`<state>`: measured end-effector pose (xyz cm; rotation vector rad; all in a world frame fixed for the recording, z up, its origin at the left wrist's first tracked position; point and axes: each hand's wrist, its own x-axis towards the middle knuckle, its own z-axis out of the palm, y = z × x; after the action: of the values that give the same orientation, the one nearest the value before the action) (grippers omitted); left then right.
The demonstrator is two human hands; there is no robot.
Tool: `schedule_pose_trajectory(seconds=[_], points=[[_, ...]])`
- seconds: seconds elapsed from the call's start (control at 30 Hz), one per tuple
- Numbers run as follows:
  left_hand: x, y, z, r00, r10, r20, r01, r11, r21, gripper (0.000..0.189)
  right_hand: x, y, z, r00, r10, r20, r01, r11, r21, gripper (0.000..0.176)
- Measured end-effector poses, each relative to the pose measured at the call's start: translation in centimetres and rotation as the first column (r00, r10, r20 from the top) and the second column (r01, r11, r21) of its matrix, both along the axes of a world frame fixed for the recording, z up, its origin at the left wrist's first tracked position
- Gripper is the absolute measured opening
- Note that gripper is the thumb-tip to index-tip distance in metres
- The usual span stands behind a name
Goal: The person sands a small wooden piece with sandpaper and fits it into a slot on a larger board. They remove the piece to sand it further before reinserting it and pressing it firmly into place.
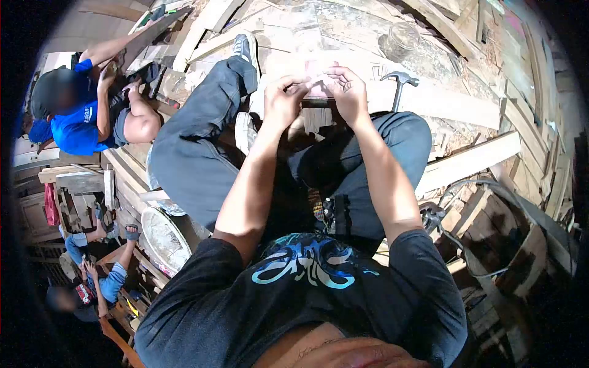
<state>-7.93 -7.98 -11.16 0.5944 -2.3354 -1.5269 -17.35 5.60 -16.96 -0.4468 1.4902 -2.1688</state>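
My left hand (284, 103) and my right hand (348, 93) are raised close together in front of my knees, fingers curled into pinches. A small pale piece shows between the fingertips, too washed out by the light for me to tell what it is. Behind the fingers lies a flat pinkish piece (320, 89) with a dark lower edge. It overlaps a long pale plank (454, 103) lying across in front of me. To the right of my right hand, a claw hammer (399, 86) rests with its head on the plank.
Planks and wood scraps (472, 156) cover the ground. A person in a blue shirt (80, 126) sits at left, another person (92, 288) at lower left. A round whitish tub (165, 240) stands by my left leg. A cable (466, 257) loops at right.
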Motion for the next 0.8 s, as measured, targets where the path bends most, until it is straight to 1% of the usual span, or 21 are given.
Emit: schedule_pose_trajectory(seconds=[0.07,0.1,0.2,0.23,0.33,0.37,0.43,0.47,0.5,0.53,0.6,0.63,0.67,0.73,0.8], points=[[0.0,-0.6,-0.8,0.999,0.003,0.049,-0.005,0.999,0.044,0.015,-0.1,0.0,0.0,1.0,-0.024,-0.009,0.024,1.0,0.001,0.018],[0.1,-0.4,-0.5,1.0,-0.001,-0.009,0.001,1.0,0.021,0.014,-0.2,0.1,0.3,0.999,-0.034,-0.019,0.034,0.999,-0.012,0.017],[0.1,-0.7,-0.8,0.999,0.002,-0.047,0.002,0.997,0.08,0.013,-0.3,0.2,0.0,0.999,-0.034,-0.023,0.034,0.999,-0.009,0.019],[0.1,-0.7,-0.8,0.999,-0.012,-0.036,0.013,0.999,0.031,0.014,-0.4,0.2,-0.3,0.999,-0.026,-0.021,0.026,1.0,-0.002,0.02],[0.3,0.0,-0.7,0.996,-0.087,-0.027,0.082,0.987,-0.137,0.019,0.0,0.0,-0.9,0.995,0.077,-0.064,-0.074,0.996,0.046,0.019],[0.1,-0.4,-2.7,0.991,-0.059,-0.121,0.079,0.982,0.174,0.019,0.0,-0.3,-1.3,0.996,0.092,-0.023,-0.091,0.996,0.024,0.021],[-0.1,-0.3,-2.8,0.989,-0.066,-0.131,0.097,0.965,0.244,0.02,-0.1,-0.6,-1.8,0.974,0.02,-0.228,0.014,0.989,0.145,0.023],[0.3,-0.1,-2.8,0.992,-0.114,-0.049,0.115,0.993,0.008,0.02,-0.1,-0.3,-2.0,0.945,-0.011,-0.328,0.081,0.976,0.201,0.025],[0.3,0.3,-2.5,1.0,-0.003,0.01,0.005,0.982,-0.189,0.02,0.0,0.3,-1.2,0.882,-0.02,-0.472,0.164,0.949,0.268,0.031],[0.2,0.0,-2.6,0.999,0.035,0.023,-0.031,0.984,-0.175,0.02,-0.2,0.1,-1.3,0.787,-0.028,-0.616,0.282,0.905,0.319,0.032],[0.2,-0.6,-3.0,0.992,0.11,0.06,-0.1,0.983,-0.152,0.02,-0.2,-0.2,-1.6,0.542,-0.001,-0.84,0.526,0.781,0.338,0.034],[0.1,-0.8,-2.7,0.973,0.152,0.175,-0.177,0.975,0.136,0.02,0.0,-0.3,-1.6,0.546,0.009,-0.838,0.523,0.777,0.349,0.041],[0.0,-1.5,-4.0,0.978,0.156,0.142,-0.176,0.974,0.145,0.021,-0.1,-0.5,-1.9,0.545,0.059,-0.836,0.512,0.766,0.388,0.041],[-0.9,-0.9,-3.6,0.952,0.269,0.144,-0.288,0.949,0.132,0.021,0.5,-0.8,-3.0,0.51,0.24,-0.826,0.494,0.704,0.51,0.045],[-1.7,-1.3,-3.9,0.95,0.291,0.115,-0.285,0.956,-0.064,0.019,0.4,-0.8,-4.0,0.469,0.346,-0.813,0.469,0.682,0.561,0.045]])
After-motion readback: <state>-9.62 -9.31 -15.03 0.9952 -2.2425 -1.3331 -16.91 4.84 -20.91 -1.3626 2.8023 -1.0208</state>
